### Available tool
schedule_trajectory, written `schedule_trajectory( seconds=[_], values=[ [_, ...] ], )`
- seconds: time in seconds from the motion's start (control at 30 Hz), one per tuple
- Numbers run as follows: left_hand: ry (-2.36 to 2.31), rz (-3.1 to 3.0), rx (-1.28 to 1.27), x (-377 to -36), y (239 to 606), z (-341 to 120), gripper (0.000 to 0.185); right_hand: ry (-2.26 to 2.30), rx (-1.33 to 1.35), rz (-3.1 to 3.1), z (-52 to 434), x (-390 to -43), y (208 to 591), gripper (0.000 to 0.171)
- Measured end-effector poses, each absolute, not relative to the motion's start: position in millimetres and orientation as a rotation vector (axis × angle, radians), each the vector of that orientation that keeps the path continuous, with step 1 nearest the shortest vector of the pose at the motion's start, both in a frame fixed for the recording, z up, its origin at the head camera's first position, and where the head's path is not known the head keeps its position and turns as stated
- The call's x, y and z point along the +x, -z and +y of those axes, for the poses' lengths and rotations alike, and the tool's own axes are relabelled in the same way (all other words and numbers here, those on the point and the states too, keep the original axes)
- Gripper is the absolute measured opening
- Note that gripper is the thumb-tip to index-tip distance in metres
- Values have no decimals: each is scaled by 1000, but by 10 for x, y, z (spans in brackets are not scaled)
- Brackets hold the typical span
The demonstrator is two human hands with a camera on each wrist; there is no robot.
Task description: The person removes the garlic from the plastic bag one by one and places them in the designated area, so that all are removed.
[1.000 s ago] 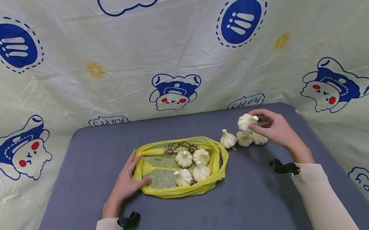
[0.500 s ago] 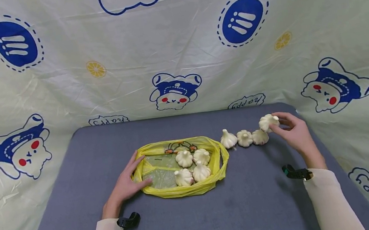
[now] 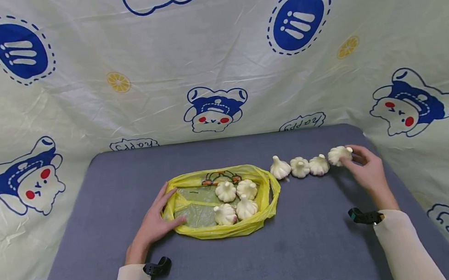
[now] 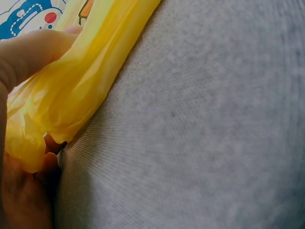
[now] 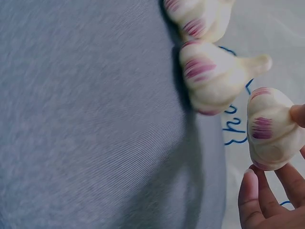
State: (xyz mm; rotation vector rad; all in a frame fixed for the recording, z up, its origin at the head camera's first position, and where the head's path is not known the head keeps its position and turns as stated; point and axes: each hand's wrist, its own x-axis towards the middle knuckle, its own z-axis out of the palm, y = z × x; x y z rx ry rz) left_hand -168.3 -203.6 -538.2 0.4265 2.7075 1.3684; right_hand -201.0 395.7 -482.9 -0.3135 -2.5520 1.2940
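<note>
At the right end of a row of garlic bulbs, my right hand [image 3: 369, 173] pinches a garlic bulb [image 3: 337, 155] between thumb and fingers. In the right wrist view, this held bulb [image 5: 268, 136] with purple streaks looks raised off the table. Three more bulbs stand to its left, the closest being a garlic bulb [image 3: 319, 165] with its stem up. My left hand [image 3: 154, 221] grips the left rim of an opened yellow plastic bag [image 3: 214, 232], thumb inside and fingers outside. Several bulbs, among them one garlic bulb [image 3: 225, 191], sit in the bag's right half.
A grey-blue cloth covers the table [image 3: 239, 267]. Behind it hangs a pale printed curtain [image 3: 149, 65] with blue cartoon figures. The bag's right handle loop [image 3: 274, 189] lies close to the leftmost bulb [image 3: 280, 168] of the row.
My right hand has carried the garlic bulb from above the row rightward and down to the row's right end. The left hand stays on the bag.
</note>
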Motion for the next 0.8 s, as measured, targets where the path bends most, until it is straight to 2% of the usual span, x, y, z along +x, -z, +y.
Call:
schedule_trajectory(
  seconds=[0.37, 0.8],
  values=[
    [-1390, 2696, 433, -1689, 5368, -2032, 89, -1231, -387, -2670, 4062, -2027, 4980, 63],
    [-1384, 2712, 415, -1678, 5394, -2014, 91, -1245, -347, -2717, 4131, -2024, 5154, 63]
  ],
)
